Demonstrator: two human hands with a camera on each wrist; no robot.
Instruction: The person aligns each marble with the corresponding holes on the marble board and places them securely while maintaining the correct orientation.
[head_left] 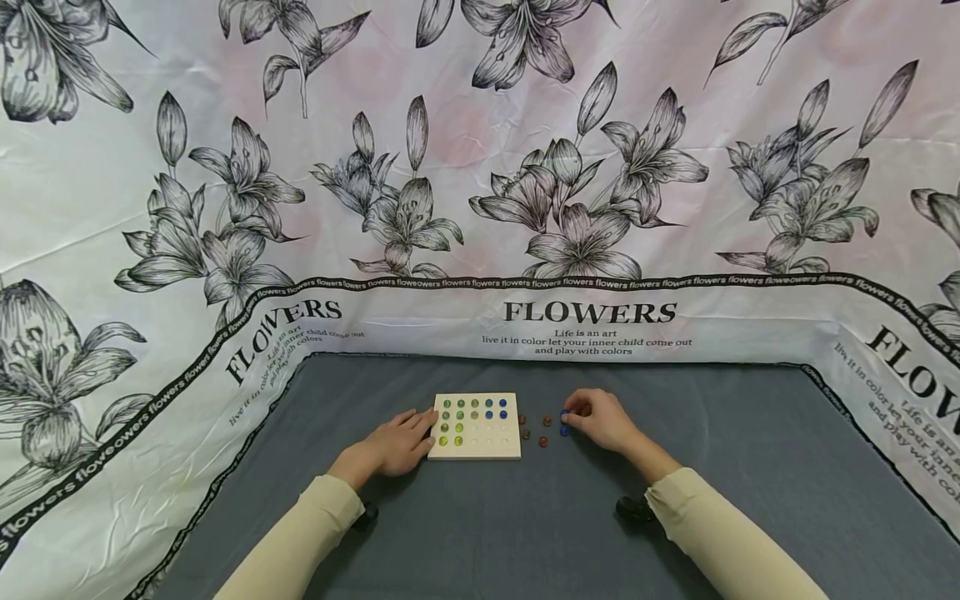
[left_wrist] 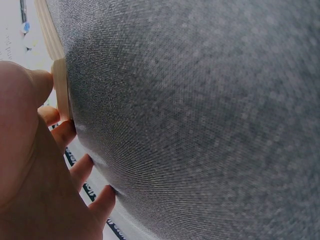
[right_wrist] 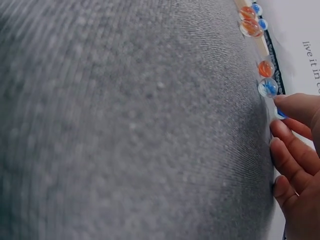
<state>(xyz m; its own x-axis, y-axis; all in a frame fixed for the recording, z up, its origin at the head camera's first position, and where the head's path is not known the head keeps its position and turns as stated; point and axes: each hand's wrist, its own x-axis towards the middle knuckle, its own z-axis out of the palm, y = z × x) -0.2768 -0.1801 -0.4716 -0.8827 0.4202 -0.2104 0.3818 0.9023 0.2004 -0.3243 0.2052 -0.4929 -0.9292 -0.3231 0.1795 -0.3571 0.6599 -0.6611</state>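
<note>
A pale wooden board (head_left: 487,448) with rows of round hollows lies on the grey cloth. Green marbles (head_left: 447,415) fill hollows on its left, and blue marbles (head_left: 503,414) sit at its upper right. My left hand (head_left: 397,442) rests at the board's left side, its fingers loosely spread. In the left wrist view, the thumb (left_wrist: 42,86) touches the wooden edge. To the right of the board, my right hand (head_left: 602,421) pinches a blue marble (right_wrist: 281,113) between thumb and index finger, low over the cloth. A clear marble with a blue swirl (right_wrist: 268,87) lies close beside those fingertips.
Several reddish loose marbles (head_left: 543,442) lie between the board and my right hand. The grey cloth (head_left: 480,533) ends at the back against a white sheet (head_left: 420,325) printed with flowers and lettering. Dark wrist straps (head_left: 634,509) show under the sleeves.
</note>
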